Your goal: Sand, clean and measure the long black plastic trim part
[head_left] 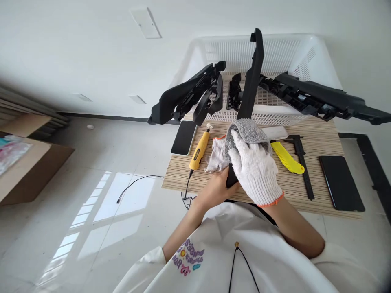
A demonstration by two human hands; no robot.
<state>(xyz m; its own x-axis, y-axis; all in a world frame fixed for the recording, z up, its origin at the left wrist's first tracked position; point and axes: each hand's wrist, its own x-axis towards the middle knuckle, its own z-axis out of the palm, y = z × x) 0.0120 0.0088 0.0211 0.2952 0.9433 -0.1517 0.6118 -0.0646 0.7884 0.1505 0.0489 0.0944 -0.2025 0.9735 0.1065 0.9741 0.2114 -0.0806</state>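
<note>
Grey cloth point(249, 131) is pressed by the gloved right hand point(255, 169) against the black trim strip point(252, 77), whose lower end the bare left hand point(215, 189) grips.

White basket point(317, 53) at far edge of slatted board point(324, 134) with black trim parts point(320, 97) sticking out, phone point(184, 138) and yellow rotary tool point(199, 149) on the left, yellow blade point(287, 157), caliper point(304, 165) and dark phone point(341, 183) right, cardboard box point(27, 162) far left.
</note>
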